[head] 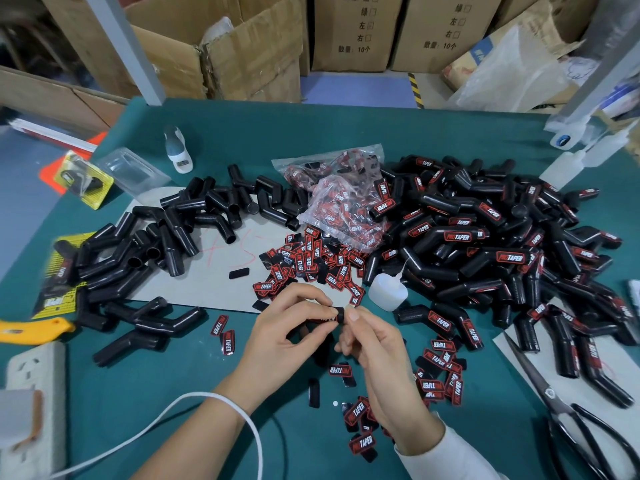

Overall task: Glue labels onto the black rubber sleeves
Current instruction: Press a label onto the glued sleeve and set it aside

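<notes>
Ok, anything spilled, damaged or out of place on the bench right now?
No spill or damage visible. The small white glue bottle lies tipped against the labelled sleeves beside the loose labels, with no puddle showing. Open scissors sit at the right edge, near the right hand.

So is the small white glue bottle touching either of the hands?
Apart. The head view shows the white glue bottle lying on the table, with bare surface between it and the right hand; the left hand is farther off.
</notes>
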`<state>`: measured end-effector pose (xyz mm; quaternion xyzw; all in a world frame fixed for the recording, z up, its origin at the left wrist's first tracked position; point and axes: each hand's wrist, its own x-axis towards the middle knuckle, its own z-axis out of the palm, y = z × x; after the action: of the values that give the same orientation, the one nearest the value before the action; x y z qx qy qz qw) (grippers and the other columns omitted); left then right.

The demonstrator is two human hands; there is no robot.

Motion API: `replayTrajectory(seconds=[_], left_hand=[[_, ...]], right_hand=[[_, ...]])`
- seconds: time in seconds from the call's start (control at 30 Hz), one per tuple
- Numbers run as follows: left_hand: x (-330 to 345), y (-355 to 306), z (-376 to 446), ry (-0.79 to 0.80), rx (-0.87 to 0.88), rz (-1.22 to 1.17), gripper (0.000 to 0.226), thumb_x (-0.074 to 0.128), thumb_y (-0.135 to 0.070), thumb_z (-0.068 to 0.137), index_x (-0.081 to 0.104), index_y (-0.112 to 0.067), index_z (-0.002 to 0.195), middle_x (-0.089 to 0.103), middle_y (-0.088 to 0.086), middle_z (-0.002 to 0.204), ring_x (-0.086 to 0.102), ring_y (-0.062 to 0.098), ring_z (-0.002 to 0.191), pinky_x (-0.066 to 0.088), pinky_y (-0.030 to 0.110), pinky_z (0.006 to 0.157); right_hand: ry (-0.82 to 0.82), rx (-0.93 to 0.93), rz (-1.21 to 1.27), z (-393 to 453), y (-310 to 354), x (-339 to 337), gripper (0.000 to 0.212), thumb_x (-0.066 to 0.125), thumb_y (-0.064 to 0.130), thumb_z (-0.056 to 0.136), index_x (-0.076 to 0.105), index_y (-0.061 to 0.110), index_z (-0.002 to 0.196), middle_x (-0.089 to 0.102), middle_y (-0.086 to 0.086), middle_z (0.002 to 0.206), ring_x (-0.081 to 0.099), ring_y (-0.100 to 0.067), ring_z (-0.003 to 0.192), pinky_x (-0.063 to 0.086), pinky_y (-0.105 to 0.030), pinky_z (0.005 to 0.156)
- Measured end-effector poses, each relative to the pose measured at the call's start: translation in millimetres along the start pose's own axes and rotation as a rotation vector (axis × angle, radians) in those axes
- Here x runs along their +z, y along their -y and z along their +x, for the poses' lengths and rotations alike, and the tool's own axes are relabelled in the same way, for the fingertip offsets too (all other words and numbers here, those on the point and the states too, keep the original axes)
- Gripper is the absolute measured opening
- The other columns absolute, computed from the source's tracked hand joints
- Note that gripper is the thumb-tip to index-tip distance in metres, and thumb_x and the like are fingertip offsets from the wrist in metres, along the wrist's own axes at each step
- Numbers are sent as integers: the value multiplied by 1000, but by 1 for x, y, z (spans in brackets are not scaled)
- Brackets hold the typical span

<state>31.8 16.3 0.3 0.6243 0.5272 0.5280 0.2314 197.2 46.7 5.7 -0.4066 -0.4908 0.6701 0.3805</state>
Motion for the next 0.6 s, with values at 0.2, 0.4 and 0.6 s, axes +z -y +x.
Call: replayTrajectory(seconds=[0.2,0.4,0.6], left_hand=[[-1,-3,1,-7,-18,-4,6,77,-8,90,79,-4,94,66,3,106,67,21,100,50,29,91],[-3,-6,4,-18,-39,-20,10,77,-1,86,79,-6,94,67,6,104,67,20,98,50,26,90],[-5,-8,4,7,-41,-9,10,76,-2,86,78,-7,95,67,7,107,66,18,103,48,24,94]], right_hand=[[12,1,16,0,1,0,48,59,51,97,54,13,67,48,-4,69,49,-17,70,46,-33,77],[59,-36,-36,4,3,-3,24,69,42,92,79,20,90,56,3,76,54,-14,73,49,-31,78],[51,-24,10,6,2,-2,20,75,39,85,82,20,90,62,9,80,58,-7,73,51,-21,74]])
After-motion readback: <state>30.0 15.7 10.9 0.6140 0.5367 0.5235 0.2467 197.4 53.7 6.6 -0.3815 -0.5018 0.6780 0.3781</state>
